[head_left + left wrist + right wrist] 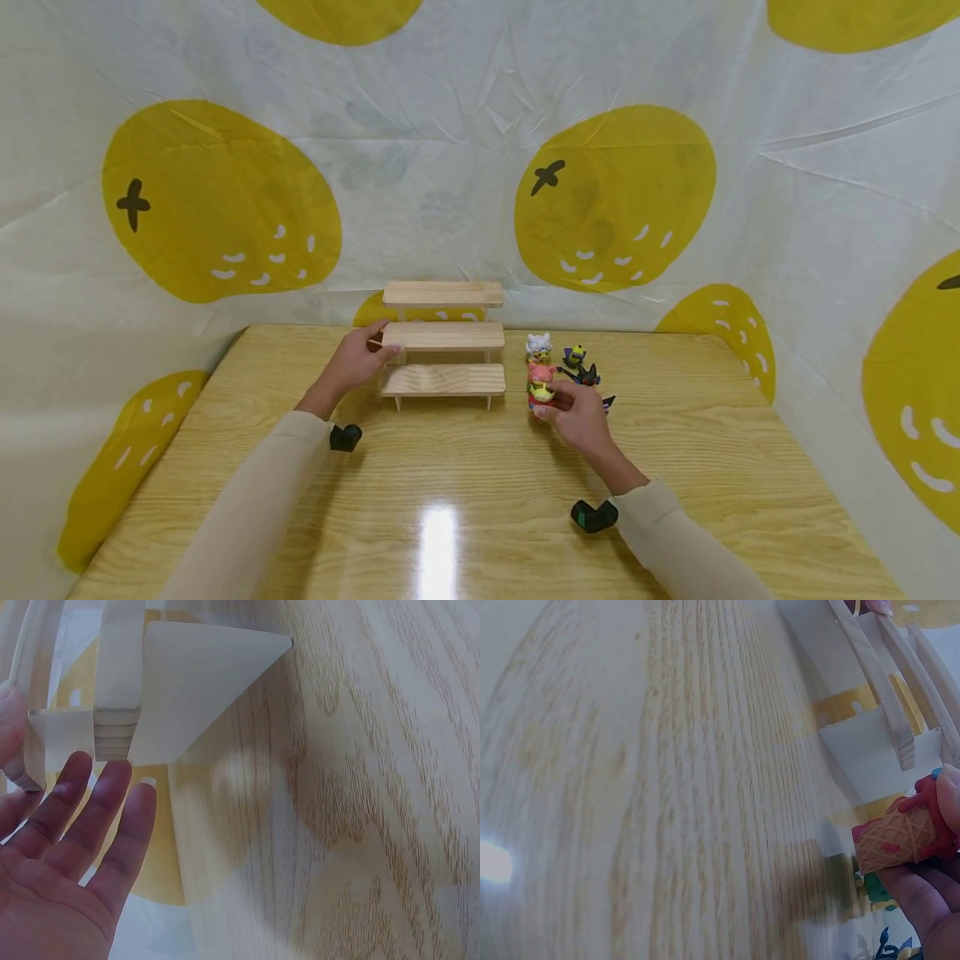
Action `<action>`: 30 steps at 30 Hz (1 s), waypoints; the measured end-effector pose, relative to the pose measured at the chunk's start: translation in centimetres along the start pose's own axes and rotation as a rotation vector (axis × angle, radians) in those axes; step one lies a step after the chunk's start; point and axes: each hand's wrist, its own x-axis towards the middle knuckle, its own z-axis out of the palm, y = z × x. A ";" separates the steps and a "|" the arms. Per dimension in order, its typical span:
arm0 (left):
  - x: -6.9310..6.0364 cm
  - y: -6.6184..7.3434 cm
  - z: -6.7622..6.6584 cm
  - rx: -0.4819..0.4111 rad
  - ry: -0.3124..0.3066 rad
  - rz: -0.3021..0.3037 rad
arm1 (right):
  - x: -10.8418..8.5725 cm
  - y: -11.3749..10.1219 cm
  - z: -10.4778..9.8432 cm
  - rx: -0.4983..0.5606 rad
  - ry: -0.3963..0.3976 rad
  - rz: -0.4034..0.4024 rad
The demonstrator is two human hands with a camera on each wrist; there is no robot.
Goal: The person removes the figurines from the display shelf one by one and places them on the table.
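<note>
A three-tier wooden display stand stands towards the back of the table. My left hand grips the left end of its middle board between thumb and index finger; in the left wrist view the other fingers reach out beside the boards. To the right of the stand, my right hand pinches a small figurine with a yellow top. Its waffle-cone base with red drips shows in the right wrist view. Just behind it are a pink figurine and a white-topped figurine.
A yellow and dark figurine and a black eared figurine stand right of the others. Something dark and pointed shows beside my right hand. Fruit-print cloth hangs behind and beside the wooden table.
</note>
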 end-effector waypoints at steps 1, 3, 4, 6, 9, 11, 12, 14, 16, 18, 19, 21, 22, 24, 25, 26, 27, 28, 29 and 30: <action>0.0 0.0 0.0 0.002 0.001 0.000 | 0.0 0.0 0.0 0.001 0.000 0.003; 0.0 -0.1 0.1 0.008 0.002 0.001 | 0.0 0.1 0.0 0.000 0.000 0.006; 0.1 -0.1 0.1 0.008 0.004 0.001 | 0.0 0.1 0.0 0.000 0.002 0.008; 0.1 -0.1 0.1 0.005 0.008 0.002 | 0.1 0.2 0.1 0.002 0.004 0.007; 0.1 0.0 0.1 -0.001 0.010 0.004 | 0.0 0.2 0.1 0.006 0.004 0.012; 0.1 -0.1 0.2 -0.001 0.011 0.007 | 0.0 0.2 0.1 0.004 0.004 0.016; 0.1 -0.1 0.2 -0.001 0.012 0.007 | 0.0 0.1 0.1 0.000 0.004 0.017; 0.1 -0.1 0.2 0.000 0.011 0.007 | -0.1 0.1 0.1 -0.006 0.006 0.023; 0.1 -0.1 0.2 -0.001 0.008 0.005 | -0.2 0.0 0.1 -0.013 0.010 0.028; 0.1 0.0 0.2 -0.005 0.006 0.001 | -0.3 0.0 0.1 -0.020 0.015 0.027; 0.1 0.0 0.2 -0.005 0.004 -0.001 | -0.3 0.0 0.1 -0.019 0.017 0.027; 0.1 0.0 0.1 -0.002 0.002 -0.001 | -0.4 0.0 0.1 -0.019 0.020 0.026; 0.1 0.0 0.2 0.002 0.002 -0.002 | -0.4 0.0 0.1 -0.018 0.021 0.022; 0.1 0.0 0.2 0.006 0.003 -0.001 | -0.4 0.0 0.1 -0.018 0.023 0.017; 0.1 0.0 0.2 0.012 0.002 0.001 | -0.4 0.0 0.1 -0.018 0.024 0.017; 0.1 0.0 0.2 0.015 0.002 0.000 | -0.4 0.1 0.1 -0.021 0.026 0.017; 0.1 0.0 0.2 0.014 0.002 -0.003 | -0.4 0.1 0.1 -0.022 0.026 0.015; 0.1 0.0 0.2 0.014 0.001 -0.006 | -0.4 0.1 0.2 -0.024 0.025 0.012; 0.1 0.0 0.2 0.012 -0.001 -0.008 | -0.5 0.0 0.2 -0.025 0.024 0.010; 0.1 0.0 0.1 0.012 -0.002 -0.011 | -0.5 0.0 0.2 -0.027 0.024 0.009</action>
